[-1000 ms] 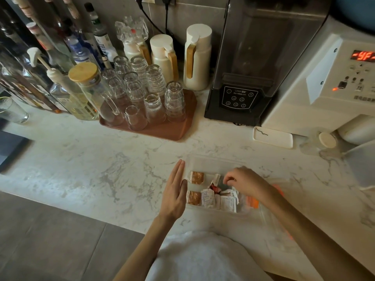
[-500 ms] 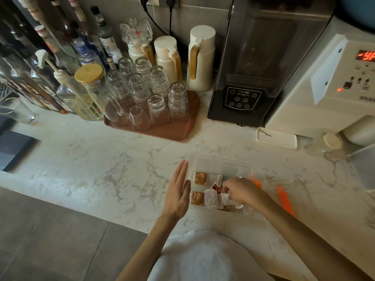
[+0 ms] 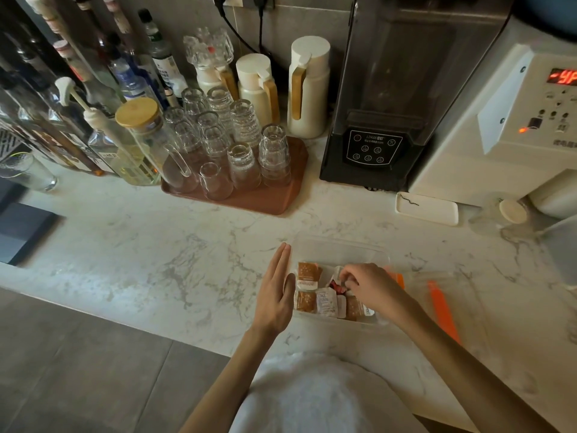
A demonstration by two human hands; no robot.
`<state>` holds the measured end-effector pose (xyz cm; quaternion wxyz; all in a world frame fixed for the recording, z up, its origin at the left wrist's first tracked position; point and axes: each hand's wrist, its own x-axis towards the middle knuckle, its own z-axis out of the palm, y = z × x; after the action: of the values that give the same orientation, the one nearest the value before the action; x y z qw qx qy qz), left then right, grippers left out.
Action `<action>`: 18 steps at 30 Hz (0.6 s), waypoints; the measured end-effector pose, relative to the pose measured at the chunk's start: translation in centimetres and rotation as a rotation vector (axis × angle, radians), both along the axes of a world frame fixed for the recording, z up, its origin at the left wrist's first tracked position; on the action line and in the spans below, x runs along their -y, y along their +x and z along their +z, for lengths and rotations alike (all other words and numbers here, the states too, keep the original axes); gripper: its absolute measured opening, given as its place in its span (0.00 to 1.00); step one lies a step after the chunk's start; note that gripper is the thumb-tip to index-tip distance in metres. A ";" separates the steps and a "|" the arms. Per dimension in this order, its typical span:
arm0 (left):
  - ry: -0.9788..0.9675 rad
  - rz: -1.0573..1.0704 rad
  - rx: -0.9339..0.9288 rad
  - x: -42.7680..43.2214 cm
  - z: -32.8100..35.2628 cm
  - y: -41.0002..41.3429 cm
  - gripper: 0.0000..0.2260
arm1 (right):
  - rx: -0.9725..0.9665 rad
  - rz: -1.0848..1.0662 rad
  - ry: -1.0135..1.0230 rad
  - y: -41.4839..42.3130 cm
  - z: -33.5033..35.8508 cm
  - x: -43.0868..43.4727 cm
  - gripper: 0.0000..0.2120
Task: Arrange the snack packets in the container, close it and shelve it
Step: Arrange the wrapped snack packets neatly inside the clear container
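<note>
Steadiness matters: flat left hand (image 3: 274, 296) braces the clear plastic container (image 3: 342, 246). My right hand (image 3: 373, 285) pinches a red packet (image 3: 336, 284); I'd lay it flat.

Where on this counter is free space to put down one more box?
The widest bare patch of counter lies left of the left hand, between the brown tray and the front edge. A narrower strip runs between the container and the blender. Right of the container it is crowded: the lid lies there, and the white dish behind it.
</note>
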<state>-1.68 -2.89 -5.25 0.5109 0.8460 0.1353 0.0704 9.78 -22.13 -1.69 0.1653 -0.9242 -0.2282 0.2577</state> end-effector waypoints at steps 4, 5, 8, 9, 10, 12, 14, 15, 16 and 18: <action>0.001 0.000 0.006 0.0 0.1 0.0 0.27 | -0.007 -0.033 -0.010 0.2 -2.0 -3.1 0.07; 0.001 0.000 0.002 0.0 0.1 0.0 0.27 | 0.016 -0.037 -0.014 0.1 -2.5 -4.1 0.07; 0.007 -0.002 -0.002 0.0 0.3 0.0 0.25 | 0.105 -0.061 -0.078 -0.4 -4.1 -6.7 0.09; 0.012 -0.003 0.000 0.0 0.3 0.0 0.25 | 0.120 -0.080 -0.099 -0.6 -4.6 -7.4 0.10; 0.015 -0.003 0.000 0.0 0.4 0.0 0.25 | 0.123 -0.105 -0.120 -0.8 -5.0 -7.9 0.10; 0.016 0.000 -0.010 0.1 0.4 0.0 0.24 | 0.122 -0.147 -0.145 -1.2 -5.7 -8.6 0.11; 0.021 0.000 -0.016 0.0 0.4 0.0 0.24 | 0.139 -0.189 -0.134 -1.5 -6.1 -9.0 0.09; 0.024 0.000 -0.013 0.0 0.3 0.0 0.24 | 0.149 -0.204 -0.128 -1.6 -6.2 -9.1 0.09; 0.025 -0.001 -0.009 0.0 0.4 0.0 0.24 | 0.161 -0.207 -0.125 -1.6 -6.1 -9.1 0.09; 0.028 -0.009 -0.006 0.0 0.4 0.0 0.24 | 0.170 -0.192 -0.114 -1.8 -6.0 -8.8 0.10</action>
<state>-1.69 -2.89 -4.85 0.4991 0.8538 0.1317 0.0675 8.03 -13.36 -7.70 0.1166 -0.9682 -0.1367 0.1740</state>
